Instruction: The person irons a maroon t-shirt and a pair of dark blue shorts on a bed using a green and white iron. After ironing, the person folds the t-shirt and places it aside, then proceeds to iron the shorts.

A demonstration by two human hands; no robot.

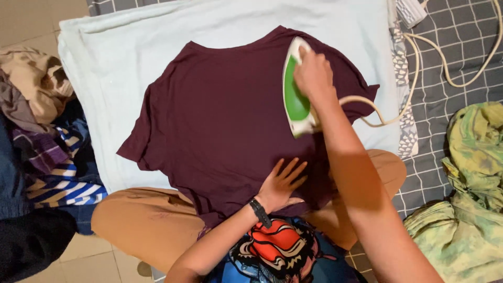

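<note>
A dark maroon T-shirt lies spread flat on a pale blue towel. My right hand grips the handle of a green and white clothes iron, which rests on the shirt's upper right part near the sleeve. My left hand, fingers spread, presses flat on the shirt's lower edge close to my body. A black band sits on that wrist.
The iron's cream cord loops over a grey checked sheet at right. A green patterned garment lies at lower right. A pile of clothes is heaped at left on a tiled floor.
</note>
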